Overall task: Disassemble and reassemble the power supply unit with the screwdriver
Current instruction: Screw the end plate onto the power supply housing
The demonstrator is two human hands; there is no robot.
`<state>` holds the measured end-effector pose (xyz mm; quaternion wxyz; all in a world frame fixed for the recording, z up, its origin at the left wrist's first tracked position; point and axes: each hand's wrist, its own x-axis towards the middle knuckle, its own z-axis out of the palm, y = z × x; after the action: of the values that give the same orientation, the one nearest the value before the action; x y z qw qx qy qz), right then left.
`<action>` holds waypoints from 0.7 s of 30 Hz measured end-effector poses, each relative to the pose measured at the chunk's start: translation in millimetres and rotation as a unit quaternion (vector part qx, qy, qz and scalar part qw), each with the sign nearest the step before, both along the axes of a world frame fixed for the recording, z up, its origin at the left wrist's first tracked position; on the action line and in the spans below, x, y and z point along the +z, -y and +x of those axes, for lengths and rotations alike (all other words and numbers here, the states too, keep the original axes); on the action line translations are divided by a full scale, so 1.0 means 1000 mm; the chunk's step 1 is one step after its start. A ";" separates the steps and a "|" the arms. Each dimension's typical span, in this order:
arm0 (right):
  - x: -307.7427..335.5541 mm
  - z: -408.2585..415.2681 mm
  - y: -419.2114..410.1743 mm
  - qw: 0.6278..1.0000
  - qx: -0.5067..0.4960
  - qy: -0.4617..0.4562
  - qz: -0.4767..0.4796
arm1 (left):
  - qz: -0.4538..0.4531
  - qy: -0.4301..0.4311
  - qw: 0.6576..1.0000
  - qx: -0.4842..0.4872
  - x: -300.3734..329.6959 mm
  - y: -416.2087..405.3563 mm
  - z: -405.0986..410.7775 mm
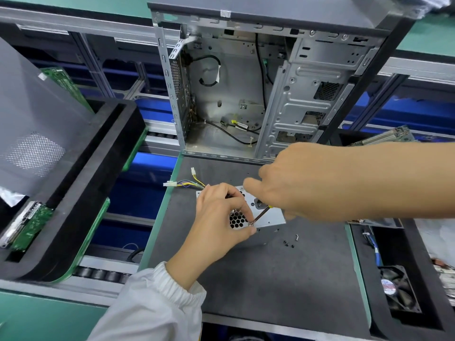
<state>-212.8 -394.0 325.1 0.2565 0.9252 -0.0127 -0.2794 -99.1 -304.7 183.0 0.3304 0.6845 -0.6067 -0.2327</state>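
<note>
Hands are working at the middle of the frame, on a dark mat [270,279]. The left hand [221,215] is gripping the power supply [267,217], fingers curled round its vented face. The right hand [295,183] is clenching round the screwdriver [261,216], whose tip is sitting on a screw [251,224] at the unit's lower edge. Loose screws [289,243] are lying just right of it. An open computer case [246,94] is standing at the upper centre.

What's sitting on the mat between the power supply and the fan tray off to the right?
In the head view, a few small dark loose screws lie on the grey mat just right of the power supply unit; beyond them it is bare up to the fan.
</note>
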 end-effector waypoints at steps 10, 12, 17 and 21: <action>0.001 -0.005 0.011 0.999 -0.048 0.015 0.021 | 0.005 -0.001 1.000 0.006 0.001 0.002 0.000; 0.002 -0.004 0.015 0.993 -0.085 0.005 0.080 | 0.002 -0.004 1.000 0.014 0.002 0.001 0.000; 0.011 0.001 0.011 0.997 -0.045 -0.012 0.065 | -0.003 -0.017 1.000 0.007 0.005 0.001 -0.002; 0.012 0.012 0.005 0.999 0.015 0.020 0.047 | -0.064 -0.154 0.986 -0.006 0.016 0.004 -0.007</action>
<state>-201.2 -399.0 336.7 0.2164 0.9418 0.0093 -0.2570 -106.0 -308.8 199.5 0.4613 0.6142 -0.5668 -0.2979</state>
